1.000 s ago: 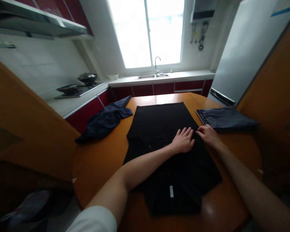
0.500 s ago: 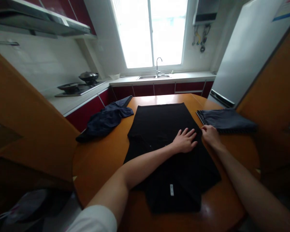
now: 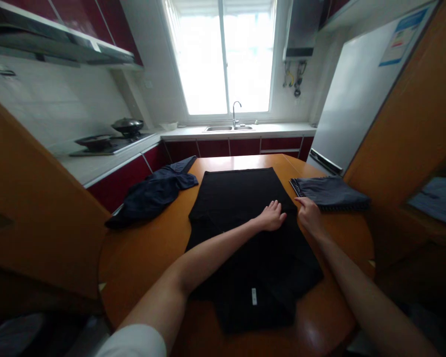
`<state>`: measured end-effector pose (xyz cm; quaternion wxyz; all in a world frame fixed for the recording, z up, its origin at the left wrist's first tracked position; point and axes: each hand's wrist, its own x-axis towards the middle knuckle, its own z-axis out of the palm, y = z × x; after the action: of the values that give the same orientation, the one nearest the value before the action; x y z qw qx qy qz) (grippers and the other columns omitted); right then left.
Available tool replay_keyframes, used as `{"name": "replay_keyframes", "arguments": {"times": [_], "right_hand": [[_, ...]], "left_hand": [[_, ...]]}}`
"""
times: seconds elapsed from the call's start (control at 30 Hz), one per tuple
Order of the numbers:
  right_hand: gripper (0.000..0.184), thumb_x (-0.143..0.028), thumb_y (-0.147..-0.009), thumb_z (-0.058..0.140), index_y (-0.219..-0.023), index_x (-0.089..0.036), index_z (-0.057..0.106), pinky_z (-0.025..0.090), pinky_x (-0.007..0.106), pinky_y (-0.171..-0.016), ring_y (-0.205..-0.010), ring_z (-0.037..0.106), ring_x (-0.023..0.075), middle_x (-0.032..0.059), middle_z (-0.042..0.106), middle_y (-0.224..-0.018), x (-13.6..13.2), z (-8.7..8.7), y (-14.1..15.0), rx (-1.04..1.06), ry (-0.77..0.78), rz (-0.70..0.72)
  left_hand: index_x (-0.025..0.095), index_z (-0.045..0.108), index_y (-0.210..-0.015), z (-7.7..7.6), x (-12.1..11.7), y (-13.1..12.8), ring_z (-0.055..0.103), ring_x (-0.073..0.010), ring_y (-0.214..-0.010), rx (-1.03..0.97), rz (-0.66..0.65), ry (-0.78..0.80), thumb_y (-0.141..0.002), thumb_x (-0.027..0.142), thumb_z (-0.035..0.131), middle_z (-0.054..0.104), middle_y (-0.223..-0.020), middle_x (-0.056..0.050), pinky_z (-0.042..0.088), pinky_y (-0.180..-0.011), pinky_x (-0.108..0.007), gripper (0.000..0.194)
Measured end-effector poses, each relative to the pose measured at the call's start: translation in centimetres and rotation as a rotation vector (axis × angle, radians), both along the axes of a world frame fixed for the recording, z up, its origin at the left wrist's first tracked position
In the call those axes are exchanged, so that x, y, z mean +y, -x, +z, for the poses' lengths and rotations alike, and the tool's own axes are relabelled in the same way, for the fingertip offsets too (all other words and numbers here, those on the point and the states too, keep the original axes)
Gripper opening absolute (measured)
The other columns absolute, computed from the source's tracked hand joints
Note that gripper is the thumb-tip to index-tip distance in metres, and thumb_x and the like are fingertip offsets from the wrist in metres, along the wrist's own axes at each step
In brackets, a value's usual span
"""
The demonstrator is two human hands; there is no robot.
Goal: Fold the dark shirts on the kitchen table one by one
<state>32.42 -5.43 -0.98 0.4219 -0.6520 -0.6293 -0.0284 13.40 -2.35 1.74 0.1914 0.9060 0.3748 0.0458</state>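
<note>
A black shirt (image 3: 241, 208) lies spread flat on the round orange wooden table (image 3: 152, 253), a small white tag showing near its close end. My left hand (image 3: 272, 217) rests flat on the shirt's right half, fingers stretched out. Just to its right, my right hand (image 3: 307, 212) lies at the shirt's right edge with the fingers curled against the cloth; whether it pinches the fabric is unclear.
A crumpled dark blue garment (image 3: 152, 194) hangs over the table's left edge. A folded grey garment (image 3: 330, 193) sits at the right. Behind are a counter with a sink (image 3: 228, 128), a stove with pans (image 3: 111, 138), and a white fridge (image 3: 353, 94). Orange chair backs flank the table.
Both hands have slid a little farther up the shirt's right side. The camera has tilted up, so the whole scene sits lower in the picture.
</note>
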Motion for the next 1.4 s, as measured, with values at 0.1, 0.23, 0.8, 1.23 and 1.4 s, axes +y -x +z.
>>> {"name": "replay_keyframes", "arguments": {"times": [0.1,0.23,0.8,1.23,1.4], "right_hand": [[0.051,-0.015,-0.09,0.029,-0.128,-0.006,0.062,0.038,0.037,-0.111,-0.126,0.055,0.0233,0.0175,0.063,-0.132,-0.3,-0.1,1.6,-0.085,0.027,0.021],[0.061,-0.037,-0.1,0.027,-0.147,-0.002,0.042,0.024,0.047,-0.119,-0.146,0.031,0.0286,0.0195,0.041,-0.154,-1.3,0.1,4.1,-0.21,0.197,-0.044],[0.071,-0.05,-0.1,0.031,-0.155,-0.004,0.028,0.007,0.052,-0.122,-0.153,0.008,0.0292,0.0189,0.016,-0.164,-3.2,0.2,7.4,-0.378,0.467,0.022],[0.019,-0.029,-0.091,0.06,-0.105,-0.022,0.069,0.05,0.044,-0.1,-0.121,0.055,0.0278,0.0119,0.06,-0.127,-16.5,0.5,1.4,-0.299,0.157,0.384],[0.009,-0.019,-0.089,0.057,-0.081,-0.022,0.061,0.051,0.039,-0.081,-0.089,0.058,0.0237,0.007,0.06,-0.092,-18.0,0.6,1.4,-0.412,0.176,0.312]], "left_hand": [[0.009,0.024,-0.156,3.7,1.8,2.8,0.009,-0.0249,-0.153,-0.137,0.082,-0.022,-0.103,0.04,0.023,0.017,-0.165,-0.015,0.017,-0.122,-0.047,0.061],[0.011,0.031,-0.154,7.1,2.6,10.4,0.016,-0.0216,-0.152,-0.265,0.228,-0.19,-0.101,0.03,0.03,0.027,-0.163,-0.013,0.017,-0.122,-0.042,0.057],[0.015,0.033,-0.155,-2.5,-3.2,23.7,0.017,-0.0322,-0.151,0.205,0.514,-0.316,-0.103,0.051,0.024,0.024,-0.164,-0.01,0.017,-0.121,-0.052,0.064],[0.015,0.039,-0.153,-2.0,-3.4,23.6,0.023,-0.0342,-0.15,0.2,0.517,-0.335,-0.103,0.051,0.022,0.029,-0.162,-0.009,0.023,-0.118,-0.053,0.064],[0.016,0.039,-0.153,-2.0,-3.3,23.6,0.023,-0.0329,-0.15,0.194,0.521,-0.327,-0.103,0.052,0.022,0.028,-0.162,-0.009,0.022,-0.118,-0.053,0.064]]}}
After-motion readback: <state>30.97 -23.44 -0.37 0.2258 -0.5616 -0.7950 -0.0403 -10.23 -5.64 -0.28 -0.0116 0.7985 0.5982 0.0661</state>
